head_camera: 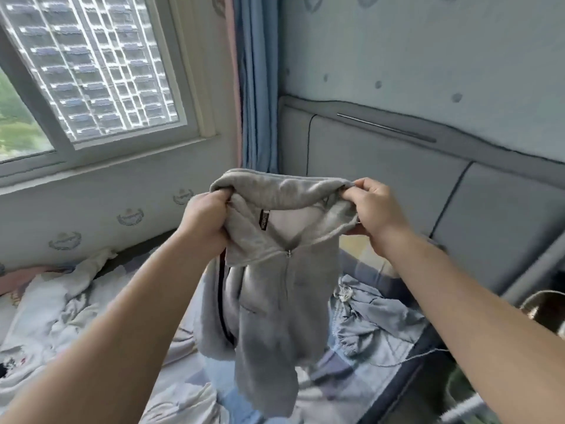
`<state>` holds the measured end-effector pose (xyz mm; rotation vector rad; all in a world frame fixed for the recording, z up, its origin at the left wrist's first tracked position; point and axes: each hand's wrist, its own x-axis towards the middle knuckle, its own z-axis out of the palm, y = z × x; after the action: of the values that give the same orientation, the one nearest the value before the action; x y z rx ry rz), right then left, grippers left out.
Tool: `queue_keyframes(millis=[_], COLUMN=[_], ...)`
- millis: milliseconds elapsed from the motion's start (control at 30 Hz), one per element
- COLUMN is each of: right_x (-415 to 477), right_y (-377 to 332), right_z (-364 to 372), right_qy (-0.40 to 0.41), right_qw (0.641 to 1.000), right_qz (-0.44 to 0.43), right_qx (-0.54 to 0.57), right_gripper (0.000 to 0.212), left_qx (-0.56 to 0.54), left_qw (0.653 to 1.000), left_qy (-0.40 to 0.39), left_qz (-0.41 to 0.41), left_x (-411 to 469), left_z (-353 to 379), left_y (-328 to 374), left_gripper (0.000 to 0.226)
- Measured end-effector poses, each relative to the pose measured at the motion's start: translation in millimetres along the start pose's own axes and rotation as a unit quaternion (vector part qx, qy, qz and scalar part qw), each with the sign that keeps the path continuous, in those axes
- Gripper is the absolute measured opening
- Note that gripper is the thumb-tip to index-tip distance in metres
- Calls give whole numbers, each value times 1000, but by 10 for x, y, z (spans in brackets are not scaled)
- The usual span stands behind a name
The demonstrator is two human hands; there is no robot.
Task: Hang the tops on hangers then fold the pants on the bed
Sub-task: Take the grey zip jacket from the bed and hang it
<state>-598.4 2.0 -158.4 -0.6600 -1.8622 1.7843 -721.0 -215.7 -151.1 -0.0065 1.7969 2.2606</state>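
I can't read any text here. The only lettering I can find is on a small dark woven tag (264, 219) sewn just inside the neck of the soft grey zip-front top (269, 289). I hold this top up by its collar, my left hand (203, 221) gripping one side and my right hand (374, 209) pinching the other. Pale letters run along the tag, but they are too small and blurred to make out. The pale wallpaper (91, 203) carries grey wreath-like emblems (130, 216); I cannot tell whether they hold words.
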Motion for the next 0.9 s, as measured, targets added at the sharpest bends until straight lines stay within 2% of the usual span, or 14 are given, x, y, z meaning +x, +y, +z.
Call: queue_keyframes(millis=[233, 367, 533, 700, 800, 900], right_x=[-1138, -2016, -3142, -4295, -5024, -5807], right_y=[-26, -150, -452, -753, -881, -998], right_z=[-448, -878, -1443, -1886, -2169, -2456], right_qy=[179, 261, 367, 501, 577, 643], right_qw=[983, 964, 927, 860, 808, 753], right_qz=[-4, -5, 4, -33, -53, -73], right_qx=[-31, -47, -69, -92, -107, -118], right_gripper=[24, 14, 12, 11, 15, 13], left_qx=[71, 89, 75, 54, 43, 38], left_qw=[975, 932, 874, 801, 747, 696], left_qy=[-206, -347, -478, -596, -662, -715], left_qz=[43, 64, 30, -20, -43, -52], left_x=[-647, -1178, -2000, -3043, -3818, -4745], left_z=[328, 623, 1146, 1636, 1885, 2061], left_y=[310, 366, 372, 313, 213, 134], left_gripper=[24, 24, 25, 21, 21, 11])
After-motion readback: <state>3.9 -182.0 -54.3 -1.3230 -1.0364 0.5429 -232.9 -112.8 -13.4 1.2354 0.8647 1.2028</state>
